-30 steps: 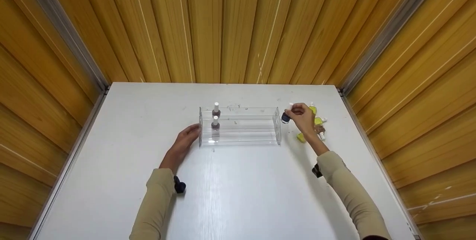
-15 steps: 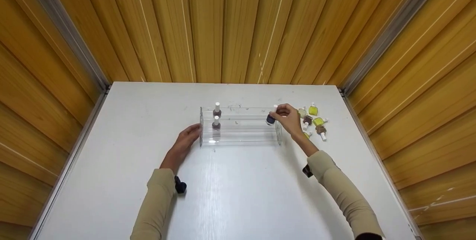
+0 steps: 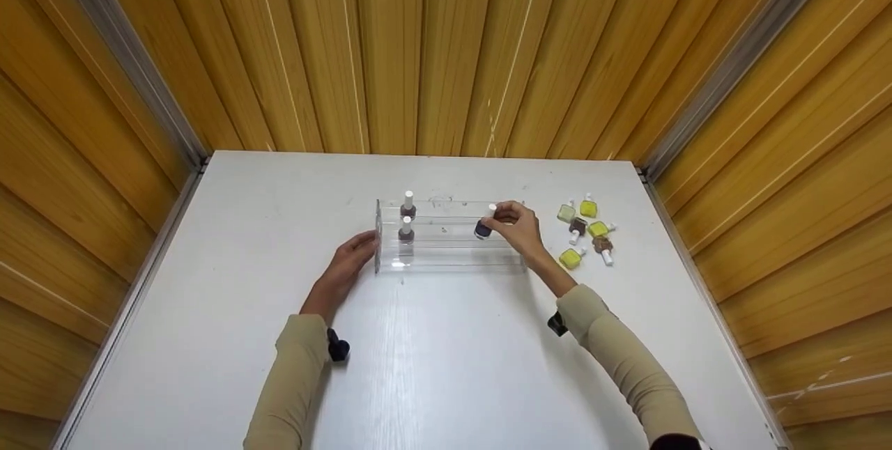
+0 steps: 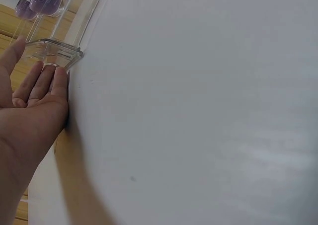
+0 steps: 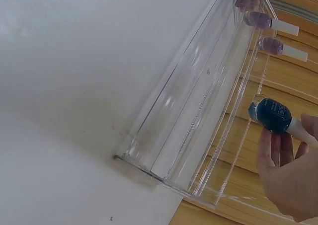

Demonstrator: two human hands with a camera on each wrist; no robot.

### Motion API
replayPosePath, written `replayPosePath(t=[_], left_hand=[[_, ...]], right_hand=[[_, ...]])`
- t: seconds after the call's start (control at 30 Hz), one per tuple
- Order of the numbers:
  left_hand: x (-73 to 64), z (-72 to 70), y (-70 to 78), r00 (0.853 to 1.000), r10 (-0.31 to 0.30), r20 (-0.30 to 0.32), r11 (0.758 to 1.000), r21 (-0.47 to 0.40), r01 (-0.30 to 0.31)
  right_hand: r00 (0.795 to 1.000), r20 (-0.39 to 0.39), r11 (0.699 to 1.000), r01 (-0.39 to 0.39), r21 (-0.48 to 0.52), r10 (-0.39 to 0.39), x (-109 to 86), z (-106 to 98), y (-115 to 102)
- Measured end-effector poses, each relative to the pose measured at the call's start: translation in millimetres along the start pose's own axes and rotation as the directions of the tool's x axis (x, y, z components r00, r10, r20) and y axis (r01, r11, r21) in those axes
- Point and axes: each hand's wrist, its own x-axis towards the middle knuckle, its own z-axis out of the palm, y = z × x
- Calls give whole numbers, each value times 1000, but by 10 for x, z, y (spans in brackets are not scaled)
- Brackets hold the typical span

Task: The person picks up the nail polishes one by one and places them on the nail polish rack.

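My right hand (image 3: 517, 228) pinches the white cap of a dark blue nail polish bottle (image 5: 272, 114). It holds the bottle over the right half of a clear acrylic tiered rack (image 3: 453, 271). At the rack's left end, my left hand (image 3: 346, 265) rests with fingertips against the side panel; in the left wrist view its fingers (image 4: 37, 83) are extended there. Two mauve nail polish bottles with white caps stand at the rack's left side, one on the back tier (image 3: 408, 206) and another (image 3: 405, 230) on the tier in front of it.
Several nail polish bottles lie scattered right of the rack on the white table (image 3: 446, 359): yellow ones (image 3: 571, 258), a pale green one (image 3: 566, 213), a dark one (image 3: 578, 226) and a brown one (image 3: 603, 246). Wood-patterned walls (image 3: 418, 53) enclose the table behind and at both sides.
My right hand has carried the dark blue nail polish bottle leftward from beside the rack to over it, uncovering the loose bottles. My left hand has stayed at the rack's left end.
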Motion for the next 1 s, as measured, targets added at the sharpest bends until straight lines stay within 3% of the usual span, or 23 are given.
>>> replayPosePath(t=[0.37,0.67,1.0], left_hand=[[4,-11,-15,1000,5,0,1000,-10,-5],[-9,-23,-11,999,44,9,999,-29,-43],[-1,-17,-10,1000,30,6,999,-32,-30]], right_hand=[[999,47,1000,-12,0,12,-18,250,9],[997,75,999,-13,33,11,-26,438,32],[993,110,998,-43,37,39,-42,588,45]])
